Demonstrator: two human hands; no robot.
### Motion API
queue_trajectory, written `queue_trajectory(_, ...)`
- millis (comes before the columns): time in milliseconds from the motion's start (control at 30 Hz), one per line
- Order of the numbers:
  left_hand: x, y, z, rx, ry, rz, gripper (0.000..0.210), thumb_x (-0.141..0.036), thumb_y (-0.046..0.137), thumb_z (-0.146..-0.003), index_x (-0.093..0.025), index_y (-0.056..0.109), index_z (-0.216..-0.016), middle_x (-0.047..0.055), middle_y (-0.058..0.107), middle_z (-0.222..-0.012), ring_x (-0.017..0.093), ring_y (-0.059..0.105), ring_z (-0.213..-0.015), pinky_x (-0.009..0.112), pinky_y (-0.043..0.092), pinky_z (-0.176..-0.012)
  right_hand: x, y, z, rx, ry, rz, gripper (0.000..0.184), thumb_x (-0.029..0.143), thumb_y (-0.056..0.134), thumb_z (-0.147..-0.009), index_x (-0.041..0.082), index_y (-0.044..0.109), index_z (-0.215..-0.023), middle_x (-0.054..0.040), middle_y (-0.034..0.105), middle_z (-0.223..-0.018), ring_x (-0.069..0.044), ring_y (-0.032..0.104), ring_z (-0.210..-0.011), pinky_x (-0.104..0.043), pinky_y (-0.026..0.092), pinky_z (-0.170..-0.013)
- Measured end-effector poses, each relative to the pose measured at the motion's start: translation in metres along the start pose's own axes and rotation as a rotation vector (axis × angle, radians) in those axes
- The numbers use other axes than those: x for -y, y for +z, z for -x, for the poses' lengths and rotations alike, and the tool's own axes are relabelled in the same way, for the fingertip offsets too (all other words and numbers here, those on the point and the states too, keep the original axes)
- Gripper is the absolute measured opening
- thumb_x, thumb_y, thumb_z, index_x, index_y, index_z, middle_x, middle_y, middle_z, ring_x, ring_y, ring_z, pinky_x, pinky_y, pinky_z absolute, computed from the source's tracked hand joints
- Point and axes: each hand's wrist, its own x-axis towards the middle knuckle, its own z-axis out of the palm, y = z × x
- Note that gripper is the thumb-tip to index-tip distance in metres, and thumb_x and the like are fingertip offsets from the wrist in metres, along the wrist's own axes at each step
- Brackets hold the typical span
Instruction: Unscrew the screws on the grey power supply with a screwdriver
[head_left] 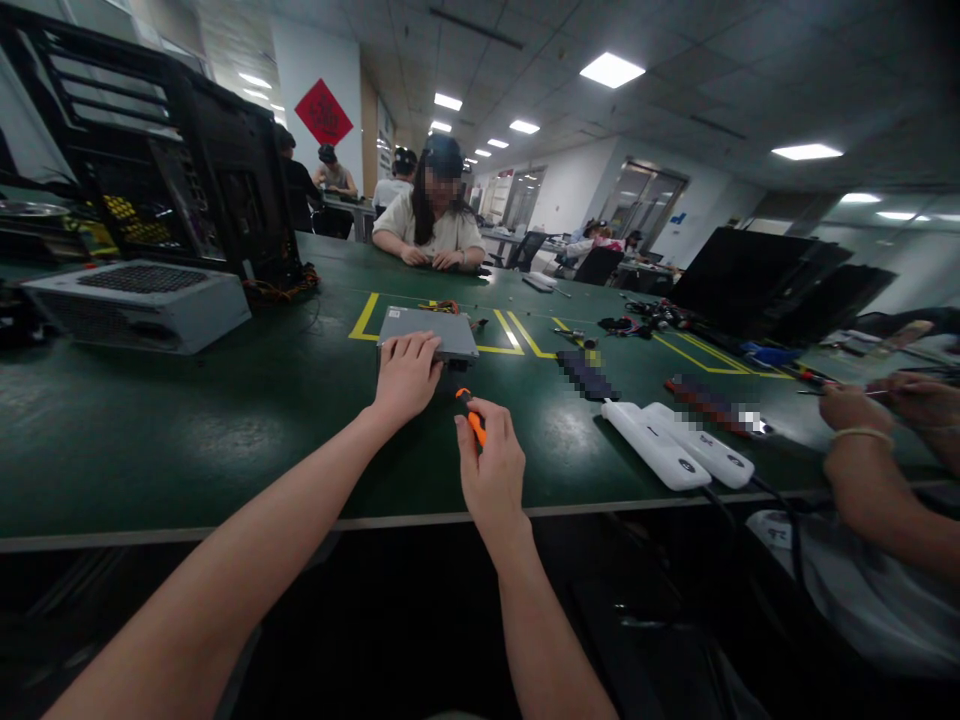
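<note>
My left hand (409, 375) lies with its fingers stretched flat over the near edge of a grey metal box (439, 328), which looks like a computer power supply. Coloured wires (444, 307) show behind the box. Closed around the orange and black handle of a screwdriver (471, 415), my right hand (493, 460) is just in front of the box's right corner. The screwdriver's tip is hard to make out against the dark table.
A larger power supply (146, 305) and a black computer case (172, 150) stand left on the green table (225, 440). Two white devices (664, 445) with cables and a phone-like slab (587, 375) lie right. Co-workers' hands (855, 410) work at right and across.
</note>
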Motion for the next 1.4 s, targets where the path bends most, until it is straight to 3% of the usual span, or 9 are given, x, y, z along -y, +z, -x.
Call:
queue_trajectory(133, 0.0, 0.0, 0.0, -0.004, 0.005, 0.004, 0.037, -0.026, 0.04, -0.088, -0.019, 0.05, -0.123, 0.009, 0.052, -0.131, 0.027, 0.042, -0.121, 0.044, 0.026, -0.103, 0.002, -0.001, 0.0, 0.061, -0.104, -0.009, 0.023, 0.019, 0.039, -0.09, 0.016, 0.051, -0.11, -0.0146, 0.052, -0.122, -0.021, 0.051, -0.114, -0.04, 0.046, -0.094)
queue_trajectory(400, 0.0, 0.001, -0.001, -0.005, 0.001, 0.014, 0.036, -0.026, 0.04, -0.088, -0.019, 0.05, -0.122, 0.01, 0.053, -0.131, 0.027, 0.042, -0.121, 0.045, 0.025, -0.103, -0.003, -0.002, -0.002, 0.015, 0.016, -0.013, 0.024, 0.031, 0.036, -0.094, 0.018, 0.052, -0.106, -0.0089, 0.061, -0.102, -0.019, 0.063, -0.09, -0.034, 0.053, -0.076)
queue_trajectory(600, 0.0, 0.001, 0.0, -0.006, 0.007, 0.012, 0.036, -0.025, 0.041, -0.088, -0.019, 0.051, -0.121, 0.01, 0.053, -0.13, 0.027, 0.043, -0.12, 0.045, 0.026, -0.102, 0.004, -0.005, 0.003, 0.127, -0.035, -0.003, 0.026, 0.02, 0.037, -0.091, 0.017, 0.05, -0.113, -0.0146, 0.049, -0.124, -0.02, 0.059, -0.103, -0.035, 0.052, -0.081)
queue_trajectory(700, 0.0, 0.0, 0.0, -0.001, 0.006, -0.003, 0.036, -0.025, 0.041, -0.088, -0.02, 0.051, -0.122, 0.009, 0.053, -0.131, 0.027, 0.044, -0.12, 0.045, 0.027, -0.102, 0.004, -0.006, 0.001, 0.139, -0.029, 0.047, 0.026, 0.023, 0.034, -0.093, 0.017, 0.05, -0.112, -0.013, 0.057, -0.114, -0.021, 0.061, -0.1, -0.034, 0.053, -0.077)
queue_trajectory(867, 0.001, 0.0, 0.0, -0.009, 0.007, -0.014, 0.036, -0.025, 0.041, -0.088, -0.02, 0.051, -0.122, 0.009, 0.053, -0.13, 0.026, 0.044, -0.121, 0.044, 0.028, -0.102, -0.001, -0.011, -0.004, 0.068, 0.075, 0.082, 0.031, 0.04, 0.035, -0.094, 0.016, 0.052, -0.105, -0.0087, 0.065, -0.092, -0.02, 0.066, -0.076, -0.032, 0.052, -0.064)
queue_trajectory(1000, 0.0, 0.0, 0.0, -0.02, 0.013, -0.004, 0.036, -0.025, 0.04, -0.088, -0.019, 0.051, -0.121, 0.009, 0.053, -0.13, 0.026, 0.044, -0.121, 0.044, 0.027, -0.102, 0.001, -0.012, -0.003, 0.117, -0.041, 0.014, 0.027, 0.028, 0.038, -0.092, 0.015, 0.048, -0.113, -0.0153, 0.054, -0.119, -0.021, 0.06, -0.103, -0.034, 0.053, -0.078)
queue_trajectory(1067, 0.0, 0.0, 0.0, -0.019, 0.012, -0.001, 0.036, -0.024, 0.041, -0.088, -0.018, 0.051, -0.121, 0.01, 0.053, -0.13, 0.027, 0.044, -0.121, 0.044, 0.027, -0.103, 0.002, -0.01, -0.003, 0.115, -0.086, -0.023, 0.027, 0.021, 0.036, -0.092, 0.016, 0.047, -0.115, -0.0148, 0.052, -0.122, -0.02, 0.056, -0.111, -0.035, 0.051, -0.086)
queue_trajectory(1267, 0.0, -0.001, 0.0, -0.012, 0.007, -0.003, 0.036, -0.025, 0.041, -0.088, -0.019, 0.051, -0.122, 0.009, 0.053, -0.13, 0.027, 0.044, -0.121, 0.044, 0.027, -0.102, -0.007, -0.008, -0.003, 0.046, 0.069, 0.002, 0.026, 0.029, 0.033, -0.095, 0.017, 0.054, -0.105, -0.0081, 0.062, -0.097, -0.017, 0.065, -0.077, -0.034, 0.054, -0.07)
queue_trajectory(1400, 0.0, -0.001, 0.001, -0.018, 0.013, -0.003, 0.036, -0.025, 0.042, -0.088, -0.019, 0.051, -0.122, 0.009, 0.053, -0.13, 0.027, 0.044, -0.121, 0.044, 0.027, -0.102, -0.005, -0.01, -0.001, 0.053, 0.023, 0.007, 0.025, 0.029, 0.038, -0.093, 0.016, 0.053, -0.109, -0.0124, 0.058, -0.112, -0.021, 0.061, -0.099, -0.037, 0.053, -0.081)
